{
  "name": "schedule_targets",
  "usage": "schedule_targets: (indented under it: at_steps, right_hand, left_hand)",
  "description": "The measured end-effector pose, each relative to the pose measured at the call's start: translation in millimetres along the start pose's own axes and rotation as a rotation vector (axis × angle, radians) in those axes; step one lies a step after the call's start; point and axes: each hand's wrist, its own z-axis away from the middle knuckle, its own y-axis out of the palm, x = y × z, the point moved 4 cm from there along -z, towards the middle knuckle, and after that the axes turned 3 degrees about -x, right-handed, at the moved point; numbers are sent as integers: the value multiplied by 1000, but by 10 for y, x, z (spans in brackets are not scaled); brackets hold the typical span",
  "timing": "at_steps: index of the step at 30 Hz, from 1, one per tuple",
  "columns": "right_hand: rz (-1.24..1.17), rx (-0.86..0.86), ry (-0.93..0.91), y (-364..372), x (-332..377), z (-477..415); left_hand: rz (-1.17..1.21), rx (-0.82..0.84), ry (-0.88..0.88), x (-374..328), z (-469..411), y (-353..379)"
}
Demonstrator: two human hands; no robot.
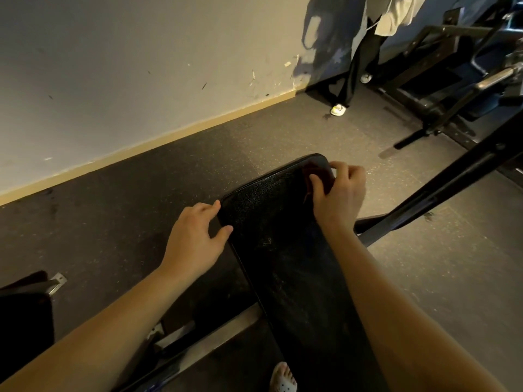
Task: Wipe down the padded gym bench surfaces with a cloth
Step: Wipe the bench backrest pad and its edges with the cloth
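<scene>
The bench pad (283,250) is black and runs from the lower frame edge up to the centre, above the rubber floor (127,199). The left hand (195,239) is released: its relaxed, spread fingers touch the pad's left edge near the far corner. The right hand (339,190) grasps the far right corner of the pad, thumb on top and fingers curled over the edge. A dark reddish patch lies by the thumb; whether it is a cloth cannot be told. A black steel frame (452,176) stands right of the pad. A person (359,60) stands by the wall (141,66).
</scene>
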Motion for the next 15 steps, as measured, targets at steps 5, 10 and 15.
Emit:
schedule_targets:
  at_steps: [5, 10, 15]
  right_hand:
    - [70, 30, 101, 71, 93, 229]
    - [142, 22, 87, 141, 153, 183]
    - [90, 78, -33, 149, 442, 286]
  left_hand:
    - [-23, -5, 17, -18, 7, 9]
    - [-48, -16, 68, -15, 16, 7]
    - [-15, -16, 75, -19, 31, 22]
